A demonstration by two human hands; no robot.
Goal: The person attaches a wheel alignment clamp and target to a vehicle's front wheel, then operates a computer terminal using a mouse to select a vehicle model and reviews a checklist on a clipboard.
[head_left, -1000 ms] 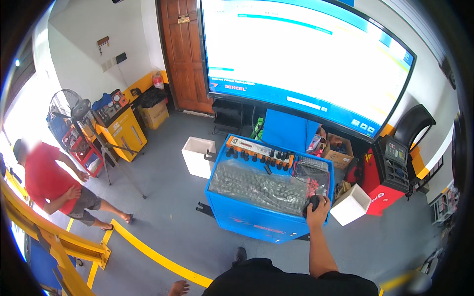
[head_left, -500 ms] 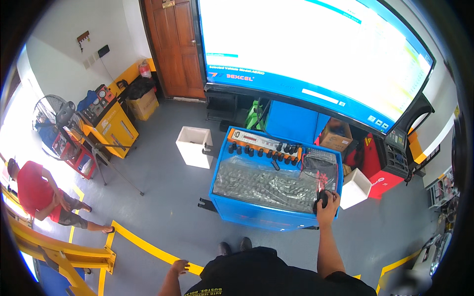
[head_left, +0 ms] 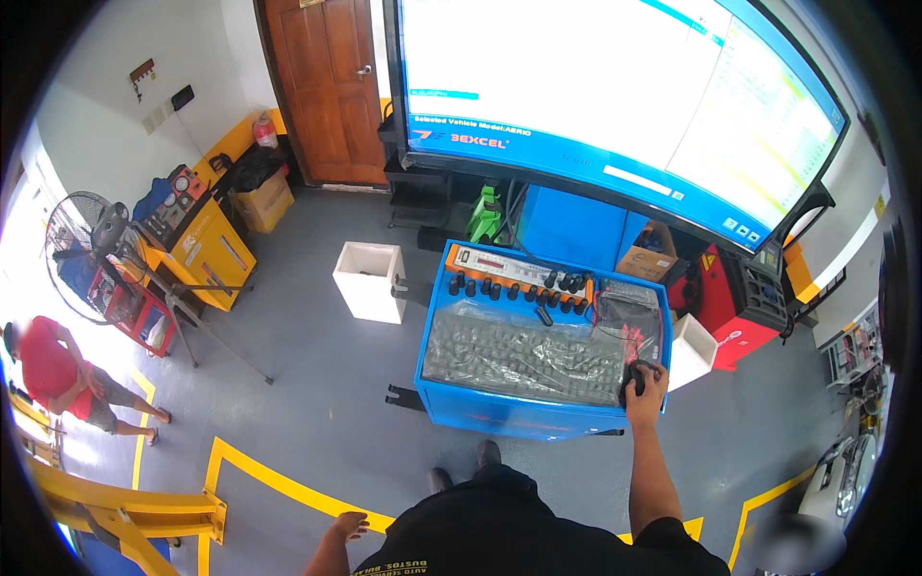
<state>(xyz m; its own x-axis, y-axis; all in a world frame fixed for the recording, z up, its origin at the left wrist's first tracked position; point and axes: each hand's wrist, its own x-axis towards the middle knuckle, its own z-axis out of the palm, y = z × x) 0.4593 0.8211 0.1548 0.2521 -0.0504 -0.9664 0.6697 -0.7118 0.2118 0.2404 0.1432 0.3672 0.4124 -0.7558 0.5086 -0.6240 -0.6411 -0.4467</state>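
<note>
My right hand (head_left: 650, 397) is closed over a black computer mouse (head_left: 632, 385) at the near right corner of a blue cabinet (head_left: 519, 420). Beside the mouse, a keyboard (head_left: 523, 355) lies under a clear plastic sheet that glares in places. My left hand (head_left: 351, 525) hangs low at my side, away from the cabinet; its fingers are slightly curled and apart, with nothing in them. A large screen (head_left: 576, 86) stands beyond the cabinet, mostly white with a blue lower band and a yellowish list at its right.
Along the cabinet's back edge is an orange-framed panel (head_left: 509, 267) with several black adapters. White bins (head_left: 370, 283) flank the cabinet. At left are a yellow machine (head_left: 206, 250), a fan (head_left: 82, 250), a tripod (head_left: 173, 302) and a person in red (head_left: 53, 365). A red machine (head_left: 735, 322) stands right.
The view has shifted slightly, and one of my feet is farther forward. My right hand stays on the mouse. The person in red has turned and moved a little left.
</note>
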